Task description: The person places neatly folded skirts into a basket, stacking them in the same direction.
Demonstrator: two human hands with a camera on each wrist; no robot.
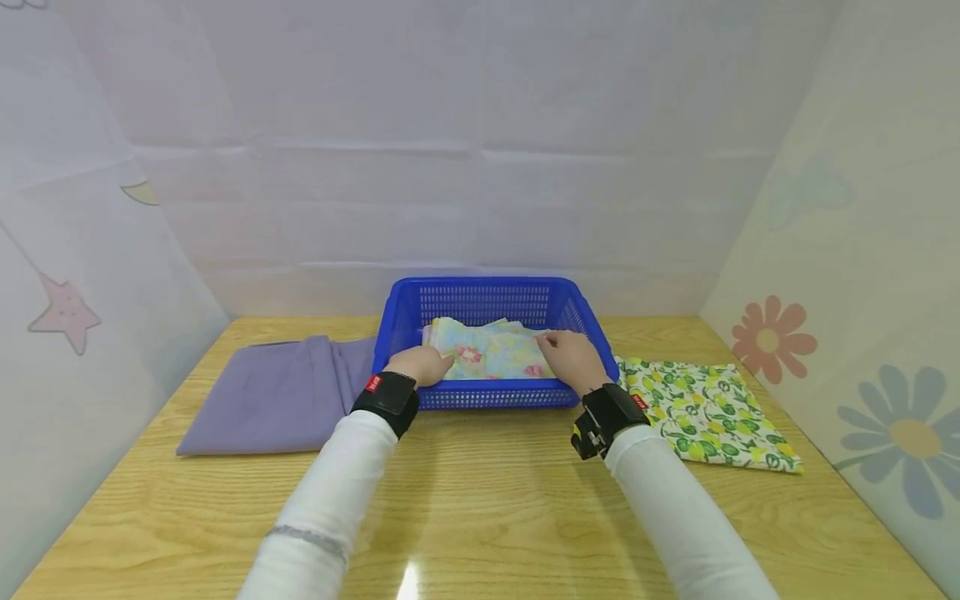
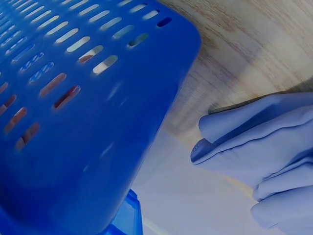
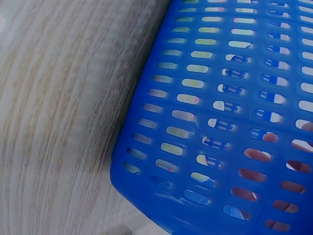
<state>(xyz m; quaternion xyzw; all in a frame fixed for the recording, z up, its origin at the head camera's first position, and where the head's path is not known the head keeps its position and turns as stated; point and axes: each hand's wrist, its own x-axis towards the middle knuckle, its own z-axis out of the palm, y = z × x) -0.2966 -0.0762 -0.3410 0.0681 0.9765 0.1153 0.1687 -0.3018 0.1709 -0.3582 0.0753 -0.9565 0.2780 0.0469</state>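
A folded floral cloth (image 1: 489,350), pale blue and yellow with pink flowers, lies inside a blue plastic basket (image 1: 480,395). At its left edge my left hand (image 1: 420,364) holds it, thumb on top and the other fingers mostly hidden. My right hand (image 1: 572,358) pinches the cloth's right edge between thumb and curled fingers. Both hands reach over the basket's near rim. In the left wrist view, the basket's slotted wall (image 2: 132,93) hides most of that hand. Bits of the right hand's fingers (image 3: 252,175) show through the slots in the right wrist view.
A folded purple cloth (image 1: 262,400) lies left of the basket, against its side. To the right lies a folded lemon-print cloth (image 1: 705,412). Everything rests on a wooden table (image 1: 480,500), with a white curtain (image 1: 480,167) behind it.
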